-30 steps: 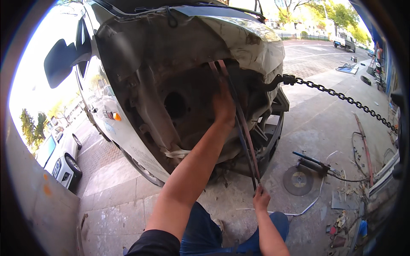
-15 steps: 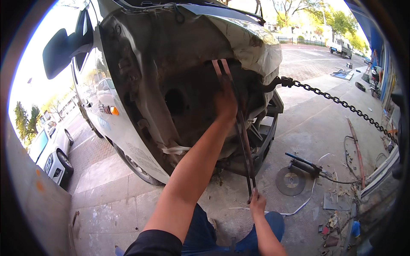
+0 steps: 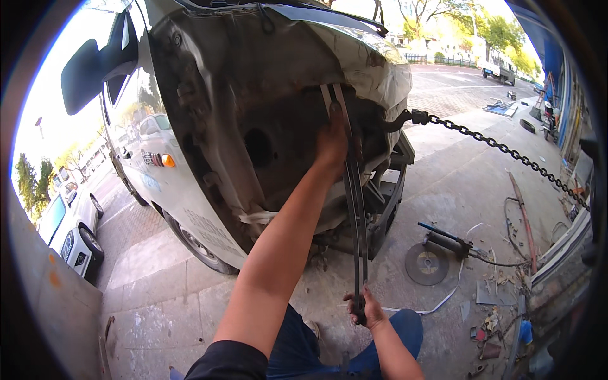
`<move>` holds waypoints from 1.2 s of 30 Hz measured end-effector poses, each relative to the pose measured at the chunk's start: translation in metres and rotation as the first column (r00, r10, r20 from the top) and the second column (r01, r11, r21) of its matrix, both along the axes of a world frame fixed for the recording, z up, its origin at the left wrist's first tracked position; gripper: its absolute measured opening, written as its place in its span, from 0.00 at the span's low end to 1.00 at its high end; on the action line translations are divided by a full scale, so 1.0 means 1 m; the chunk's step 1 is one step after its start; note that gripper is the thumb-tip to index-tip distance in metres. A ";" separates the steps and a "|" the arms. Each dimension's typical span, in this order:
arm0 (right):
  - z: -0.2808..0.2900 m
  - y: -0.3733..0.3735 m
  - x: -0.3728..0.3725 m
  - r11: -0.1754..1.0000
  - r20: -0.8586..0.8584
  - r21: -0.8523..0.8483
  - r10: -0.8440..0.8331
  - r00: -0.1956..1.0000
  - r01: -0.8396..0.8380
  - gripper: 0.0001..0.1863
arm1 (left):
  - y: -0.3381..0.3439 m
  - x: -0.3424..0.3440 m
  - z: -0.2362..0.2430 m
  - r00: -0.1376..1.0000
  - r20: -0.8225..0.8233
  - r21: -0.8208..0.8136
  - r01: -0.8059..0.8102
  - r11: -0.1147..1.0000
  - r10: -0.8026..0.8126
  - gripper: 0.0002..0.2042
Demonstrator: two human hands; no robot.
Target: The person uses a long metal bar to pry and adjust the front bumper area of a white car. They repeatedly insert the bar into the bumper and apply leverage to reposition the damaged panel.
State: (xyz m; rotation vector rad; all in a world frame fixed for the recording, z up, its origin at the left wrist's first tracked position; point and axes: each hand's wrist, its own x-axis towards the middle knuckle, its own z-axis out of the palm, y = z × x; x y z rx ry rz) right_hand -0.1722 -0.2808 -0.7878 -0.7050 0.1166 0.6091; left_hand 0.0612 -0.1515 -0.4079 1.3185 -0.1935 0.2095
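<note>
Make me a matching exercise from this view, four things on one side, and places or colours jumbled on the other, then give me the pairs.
Things:
1. Chain
2. Small side light
3. Left hand
4. Right hand

Places or colours:
A. At the lower end of the long bars
B. Hooked at the front of the van
C. On the upper part of the long bars
D. Orange

Pairs: 1-B, 2-D, 3-C, 4-A.

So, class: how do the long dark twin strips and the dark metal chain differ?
The long dark twin strips are continuous lengths; the dark metal chain is made of links. The strips rise from the right hand; the chain slopes away from a curved dark hook. Both are long and mostly dark.
</note>
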 end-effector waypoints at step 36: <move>-0.008 0.004 0.033 0.423 0.715 -0.611 -0.070 0.696 0.670 0.17 | 0.016 -0.031 0.002 0.738 0.094 -0.055 0.674 0.736 -0.669 0.23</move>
